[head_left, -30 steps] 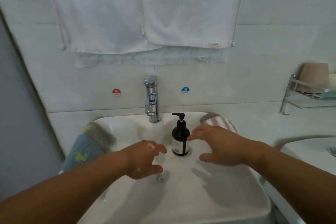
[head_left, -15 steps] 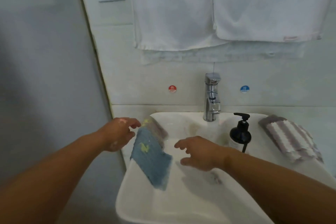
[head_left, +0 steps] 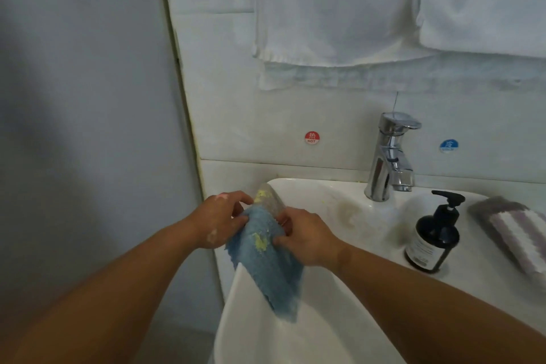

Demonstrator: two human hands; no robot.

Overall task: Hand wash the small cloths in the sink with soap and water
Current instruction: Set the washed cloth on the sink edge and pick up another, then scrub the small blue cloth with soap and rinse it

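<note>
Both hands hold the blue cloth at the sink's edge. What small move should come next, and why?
Probably lift the blue cloth off the sink rim and carry it under the faucet. The left hand and right hand both pinch its top, it drapes over the rim, and no water shows at the spout.

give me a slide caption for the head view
Left hand and right hand grip a blue cloth over the sink rim, soap bottle and striped cloth near the tap.
</note>
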